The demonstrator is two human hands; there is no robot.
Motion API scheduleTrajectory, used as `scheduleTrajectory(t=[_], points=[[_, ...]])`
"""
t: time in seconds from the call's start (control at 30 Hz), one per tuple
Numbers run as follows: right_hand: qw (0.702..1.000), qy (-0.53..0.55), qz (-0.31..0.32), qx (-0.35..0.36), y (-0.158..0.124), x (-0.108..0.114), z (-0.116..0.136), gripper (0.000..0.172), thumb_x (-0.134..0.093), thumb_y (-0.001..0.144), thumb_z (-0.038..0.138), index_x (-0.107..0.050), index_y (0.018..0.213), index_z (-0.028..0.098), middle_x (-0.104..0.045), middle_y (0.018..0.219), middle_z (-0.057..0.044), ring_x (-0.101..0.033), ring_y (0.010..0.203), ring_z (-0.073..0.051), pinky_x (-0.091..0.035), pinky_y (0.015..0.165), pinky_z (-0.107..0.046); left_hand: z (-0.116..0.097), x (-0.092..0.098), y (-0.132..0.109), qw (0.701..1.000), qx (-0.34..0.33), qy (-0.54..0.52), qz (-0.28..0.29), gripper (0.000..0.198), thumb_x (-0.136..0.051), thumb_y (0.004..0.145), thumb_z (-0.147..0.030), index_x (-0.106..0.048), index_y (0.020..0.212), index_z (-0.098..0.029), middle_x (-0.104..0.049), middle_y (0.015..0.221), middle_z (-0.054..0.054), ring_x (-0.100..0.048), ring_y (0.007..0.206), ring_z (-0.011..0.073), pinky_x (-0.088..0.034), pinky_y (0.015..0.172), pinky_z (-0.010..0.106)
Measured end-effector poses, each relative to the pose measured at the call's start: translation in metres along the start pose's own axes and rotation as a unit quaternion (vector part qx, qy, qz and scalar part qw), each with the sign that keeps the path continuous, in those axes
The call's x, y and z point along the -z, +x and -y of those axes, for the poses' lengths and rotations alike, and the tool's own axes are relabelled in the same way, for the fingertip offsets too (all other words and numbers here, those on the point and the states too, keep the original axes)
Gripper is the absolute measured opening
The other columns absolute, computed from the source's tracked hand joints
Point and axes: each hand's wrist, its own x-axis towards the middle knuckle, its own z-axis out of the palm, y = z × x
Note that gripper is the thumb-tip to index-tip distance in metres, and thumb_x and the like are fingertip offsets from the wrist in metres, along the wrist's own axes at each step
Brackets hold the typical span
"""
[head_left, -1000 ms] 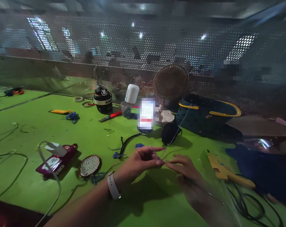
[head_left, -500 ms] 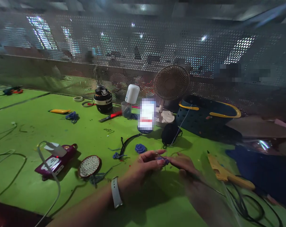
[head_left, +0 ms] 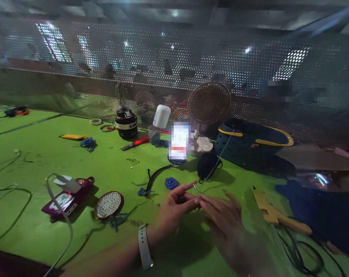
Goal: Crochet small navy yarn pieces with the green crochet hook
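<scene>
My left hand (head_left: 178, 204) is closed in a pinch, its index finger stretched forward. The small purple-blue crochet piece at its fingertips is now almost wholly hidden behind the fingers. My right hand (head_left: 224, 219) is closed on a thin metal crochet hook (head_left: 196, 190), whose tip points up and left beside my left fingertips. A pale yarn strand (head_left: 224, 149) runs from the basket down past a dark round bundle (head_left: 207, 165) toward my hands. Just beyond my left hand lies a blue crocheted rosette (head_left: 171, 183).
A lit phone (head_left: 179, 141) stands ahead, with a fan (head_left: 209, 104) and a dark basket (head_left: 249, 148) behind it. To the right lies a yellow glue gun (head_left: 278, 215) with its cable. A studded round object (head_left: 109, 204) and a purple power bank-like box (head_left: 72, 198) sit left.
My right hand has turned over, its back now facing up and fingers more extended. The hook's tip points up more steeply, and the purple crochet piece has gone from sight between my fingers.
</scene>
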Motion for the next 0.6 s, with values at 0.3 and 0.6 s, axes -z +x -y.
scheduleTrajectory(t=[0.3,0.6], points=[[0.995,0.045,-0.077,0.043,0.014,0.010,-0.004,0.042,-0.059,0.094,0.026,-0.055,0.133,0.039,-0.077,0.099,0.000,-0.070,0.086,-0.020,-0.045,0.097,-0.044,-0.010,0.010,0.005,0.996,0.058,-0.006,0.071,0.081,-0.089,0.061,-0.015,-0.054,0.134,-0.014,-0.070,0.069,-0.001,-0.063,0.065,0.0107,-0.045,0.073,0.026],[0.992,0.104,-0.053,-0.043,0.009,0.021,-0.010,0.022,-0.058,0.093,0.039,-0.071,0.111,0.039,-0.079,0.091,0.000,-0.070,0.081,-0.023,-0.044,0.098,-0.050,-0.022,0.012,0.007,0.997,0.025,0.040,0.067,0.067,-0.087,0.065,-0.016,-0.061,0.126,-0.015,-0.071,0.071,-0.001,-0.064,0.068,0.0102,-0.046,0.076,0.026]])
